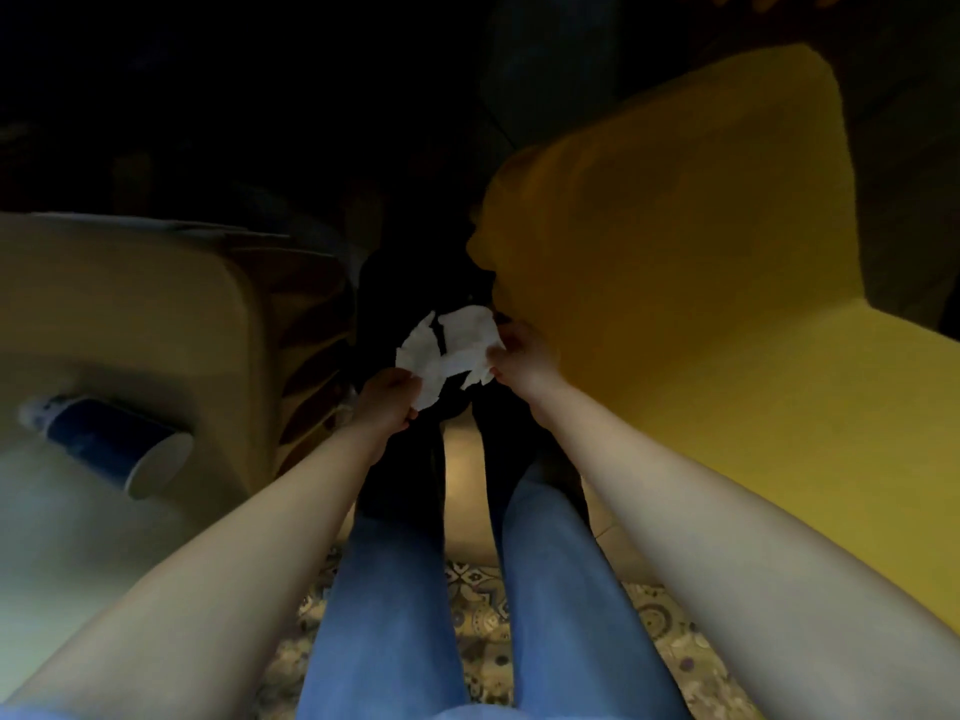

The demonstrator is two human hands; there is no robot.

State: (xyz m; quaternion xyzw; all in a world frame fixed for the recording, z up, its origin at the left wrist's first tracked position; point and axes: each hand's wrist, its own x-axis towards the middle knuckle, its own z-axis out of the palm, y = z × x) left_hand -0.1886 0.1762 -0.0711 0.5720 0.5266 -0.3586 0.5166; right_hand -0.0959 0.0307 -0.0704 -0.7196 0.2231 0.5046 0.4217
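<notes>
Pinching the white tissue [447, 350] from 2 sides, the fingers of the left hand [387, 402] are curled onto its lower corner, and those of the right hand [522, 361] are clamped on the edge nearest the yellow chair [701, 304]. The tissue hangs in the air between them, just off the chair's front corner. It is crumpled and split by a dark tear down its middle. What lies under it is black, and the dim light does not let me name it.

The sheet looks thin and is already parting, so any further pull outward would likely finish the tear. A better move, I judge, is to bring the 2 hands toward each other, fold the 2 flaps into 1 thicker pad, and only then press it on anything. The grip should stay light and well in from the ragged edges.

On the side of the hands away from the chair stands a beige seat [156, 314], seemingly the top of a stack. A blue paper cup [111, 444] lies on it on its side. Below the chair's near edge, blue jeans [384, 615] run over a patterned floor [478, 610]. Beyond the chair the room is almost wholly dark.
</notes>
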